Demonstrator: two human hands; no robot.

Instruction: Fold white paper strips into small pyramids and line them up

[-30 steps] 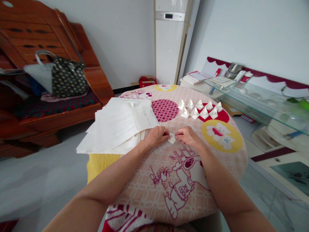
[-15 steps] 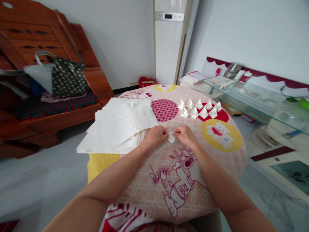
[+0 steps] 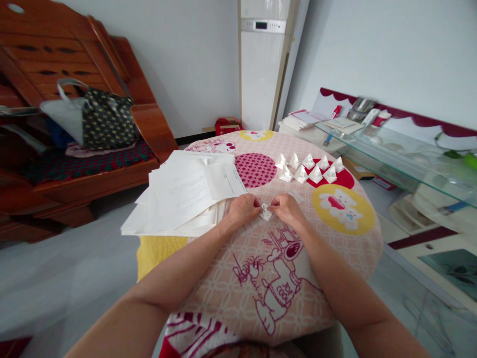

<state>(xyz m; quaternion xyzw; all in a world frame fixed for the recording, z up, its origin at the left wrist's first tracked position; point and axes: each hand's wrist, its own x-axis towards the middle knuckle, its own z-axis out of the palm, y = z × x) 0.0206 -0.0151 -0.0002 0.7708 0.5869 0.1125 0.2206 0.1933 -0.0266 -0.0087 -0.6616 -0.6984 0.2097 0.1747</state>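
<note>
Both my hands meet over a small folded piece of white paper (image 3: 266, 213) on the cloth-covered round table (image 3: 346, 258). My left hand (image 3: 244, 208) pinches its left side with curled fingers. My right hand (image 3: 286, 209) pinches its right side the same way. Beyond the hands, several small folded white paper shapes (image 3: 308, 167) stand in two rows on the cloth. A loose stack of white paper sheets (image 3: 182, 196) lies just left of my left hand.
A wooden bench (image 3: 74, 149) with a patterned bag (image 3: 104, 119) stands at the left. A glass shelf unit (image 3: 402, 159) with books and bottles runs along the right. A white standing air conditioner (image 3: 261, 64) is at the back. A red item (image 3: 225, 125) lies on the floor.
My hands have barely moved; the fingers shifted slightly closer on the small paper. The view has drifted a little to the right.
</note>
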